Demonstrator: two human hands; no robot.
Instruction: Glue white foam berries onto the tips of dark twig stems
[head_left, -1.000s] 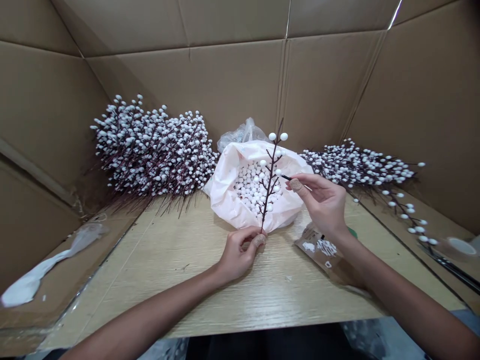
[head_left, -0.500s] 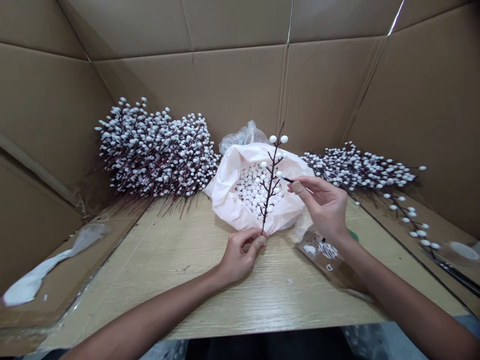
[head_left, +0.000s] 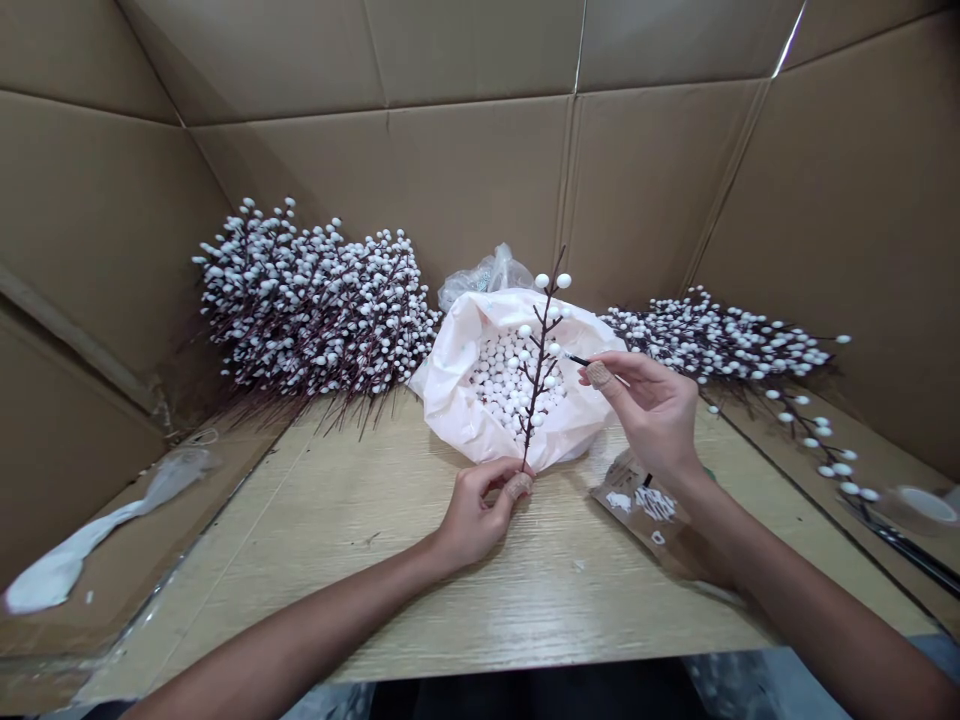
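Both hands are gripping work around the pale plastic bag (head_left: pixel 454 405).
The left hand (head_left: pixel 480 510) is resting just on the near side of the bag, thumb and fingers pinching the foot of a dark twig (head_left: pixel 541 350), which is standing nearly upright, leaning slightly right, in front of the bag's mouth. The right hand (head_left: pixel 649 400) is hovering at the bag's right edge, palm turned inward, its fingertips pinching a slim dark stick (head_left: pixel 576 359); the stick's tip is pointing at a white ball (head_left: pixel 554 350) beside the twig, though whether they are touching is too small to tell. The twig is rising above the left hand, to the left of the right hand. The bag is lying open, holding many loose white balls (head_left: pixel 493 365).
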